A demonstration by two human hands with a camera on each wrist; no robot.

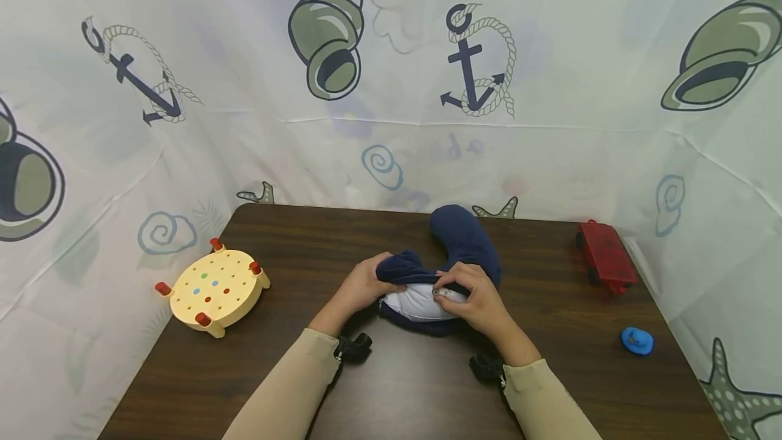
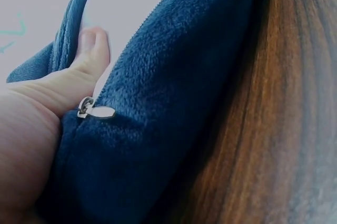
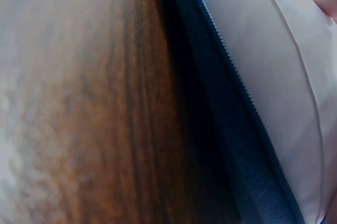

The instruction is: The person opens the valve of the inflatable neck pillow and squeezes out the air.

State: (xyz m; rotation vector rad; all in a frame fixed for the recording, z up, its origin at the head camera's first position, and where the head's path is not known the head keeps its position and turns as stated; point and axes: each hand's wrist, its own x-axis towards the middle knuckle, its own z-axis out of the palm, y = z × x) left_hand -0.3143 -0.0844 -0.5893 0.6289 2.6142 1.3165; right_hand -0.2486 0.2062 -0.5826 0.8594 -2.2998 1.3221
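1. We have the navy pillow (image 1: 467, 243) near the middle of the surface (image 1: 293, 243), one curved end pointing away from us.
2. Its near side gapes along an undone zip (image 3: 239, 79), baring the white insert (image 1: 412, 303).
3. Our left hand (image 1: 366, 284) has its grip closed on the raised upper flap (image 1: 403, 265), thumb inside the opening against the insert.
4. In the left wrist view, we see the metal pull (image 2: 101, 112) at one end of the zip, just beside that hand.
5. Our right hand (image 1: 479, 297) bends over the opening, its grip nearly closed: thumb and fingertip pinch a small pale object (image 1: 437, 292) by the insert, too small for us to name.
6. The right wrist view shows us only fingertips of a hand at its edge.
7. Well apart on our left sits a yellow stool (image 1: 216, 284) with red-tipped legs pointing up.
8. On our right are a red cart (image 1: 605, 253) and, nearer us, a blue toy (image 1: 637, 341).
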